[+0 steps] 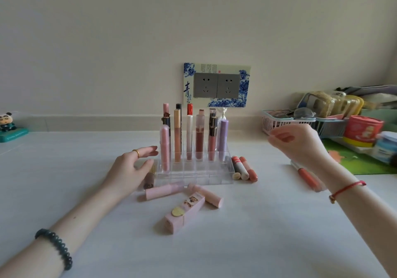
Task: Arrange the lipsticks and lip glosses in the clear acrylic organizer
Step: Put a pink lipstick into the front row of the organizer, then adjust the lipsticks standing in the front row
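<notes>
we take the clear acrylic organizer (193, 170) as our landmark: it sits mid-table (257, 234) below the wall socket (217, 85). its back rows already hold upright tubes, among them a pink tube (165, 146) at the left end, a dark red gloss (199, 138) in the middle and a lilac tube (223, 137) at the right end. the front compartments look empty.

our left hand (131, 170) rests just beside the organizer's left wall, fingers loosely spread; under the palm lies a brown-capped lipstick (150, 179), and we cannot tell whether the fingers actually grip it. our right hand (298, 142) hovers to the right of the organizer and above the table, fingers curled but holding nothing.

in front of the organizer lie two pale pink tubes (163, 191) and (206, 195) and a pink boxed lipstick (184, 213). just beside its right wall lie three short sticks (243, 168); further right lies an orange gloss (307, 179).

the risks, as we judge them: the left hand is close to the tall pink tube, so a careless lift could knock it and topple its neighbours. the organizer is light, so a push against its wall may slide it. the round tubes in front could roll if brushed.
</notes>
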`<state>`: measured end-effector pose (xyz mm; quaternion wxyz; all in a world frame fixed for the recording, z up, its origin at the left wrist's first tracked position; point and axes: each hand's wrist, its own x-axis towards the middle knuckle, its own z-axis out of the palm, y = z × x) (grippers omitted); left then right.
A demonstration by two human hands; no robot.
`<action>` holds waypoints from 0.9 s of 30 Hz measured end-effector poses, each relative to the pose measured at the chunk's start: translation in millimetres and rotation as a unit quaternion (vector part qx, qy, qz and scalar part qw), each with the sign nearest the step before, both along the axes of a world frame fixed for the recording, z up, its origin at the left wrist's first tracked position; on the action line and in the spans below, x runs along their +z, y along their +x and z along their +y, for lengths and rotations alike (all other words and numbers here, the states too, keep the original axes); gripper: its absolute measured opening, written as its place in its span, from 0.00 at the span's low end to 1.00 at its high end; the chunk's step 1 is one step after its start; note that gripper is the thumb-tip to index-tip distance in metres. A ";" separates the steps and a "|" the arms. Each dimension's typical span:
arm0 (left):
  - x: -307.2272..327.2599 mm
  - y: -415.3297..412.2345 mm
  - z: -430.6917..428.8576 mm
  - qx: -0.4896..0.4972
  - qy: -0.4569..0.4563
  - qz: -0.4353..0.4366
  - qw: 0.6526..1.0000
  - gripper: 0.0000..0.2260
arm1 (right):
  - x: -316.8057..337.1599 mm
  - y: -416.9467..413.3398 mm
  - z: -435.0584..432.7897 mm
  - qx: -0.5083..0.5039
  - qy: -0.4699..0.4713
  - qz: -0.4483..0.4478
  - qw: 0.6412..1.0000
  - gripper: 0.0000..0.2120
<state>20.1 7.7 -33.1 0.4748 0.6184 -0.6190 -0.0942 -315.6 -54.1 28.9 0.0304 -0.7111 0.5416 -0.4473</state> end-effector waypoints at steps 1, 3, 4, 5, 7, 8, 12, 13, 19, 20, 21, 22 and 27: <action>0.2 0.1 0.8 -0.001 -0.002 0.002 1.000 0.13 | -3.1 -16.0 -3.6 -0.031 0.022 0.028 0.999 0.10; 1.0 -1.4 3.0 -0.003 -0.003 0.011 1.000 0.13 | -9.8 -43.1 -9.6 -0.081 0.075 0.075 0.991 0.13; 2.5 -2.7 4.5 0.003 0.000 0.014 1.000 0.13 | -13.3 -53.3 -11.6 -0.102 0.103 0.092 0.985 0.13; 3.1 -3.0 5.1 0.007 0.003 0.017 1.000 0.12 | -16.5 -61.2 -13.2 -0.118 0.129 0.110 0.978 0.14; 1.0 -1.1 2.9 0.002 0.007 0.022 1.000 0.12 | -22.3 -71.1 -15.0 -0.133 0.175 0.149 0.964 0.14; 0.0 0.0 2.0 0.001 0.012 0.027 1.000 0.12 | -24.6 -73.4 -15.3 -0.136 0.194 0.166 0.957 0.14; -1.8 5.5 1.1 0.003 0.025 0.045 0.999 0.12 | -32.4 -73.9 -16.4 -0.155 0.214 0.213 0.941 0.12; -1.5 5.6 1.7 0.003 0.025 0.043 0.999 0.12 | -34.3 -72.9 -18.0 -0.161 0.213 0.223 0.938 0.13; 1.0 4.0 4.3 0.006 0.030 0.038 0.999 0.12 | -45.1 -63.1 -25.5 -0.195 0.237 0.237 0.921 0.16; 1.2 3.7 4.2 0.007 0.032 0.042 0.999 0.12 | -45.8 -61.7 -26.2 -0.198 0.239 0.233 0.921 0.16; 1.5 3.2 4.4 0.009 0.034 0.045 0.998 0.12 | -45.5 -60.7 -26.6 -0.198 0.237 0.231 0.923 0.16; 2.3 2.6 4.8 0.011 0.036 0.046 0.998 0.12 | -44.2 -59.9 -26.7 -0.196 0.232 0.226 0.926 0.16; 3.4 1.6 4.9 0.007 0.034 0.040 0.999 0.13 | -16.1 -35.0 -19.7 -0.077 0.168 0.100 0.978 0.19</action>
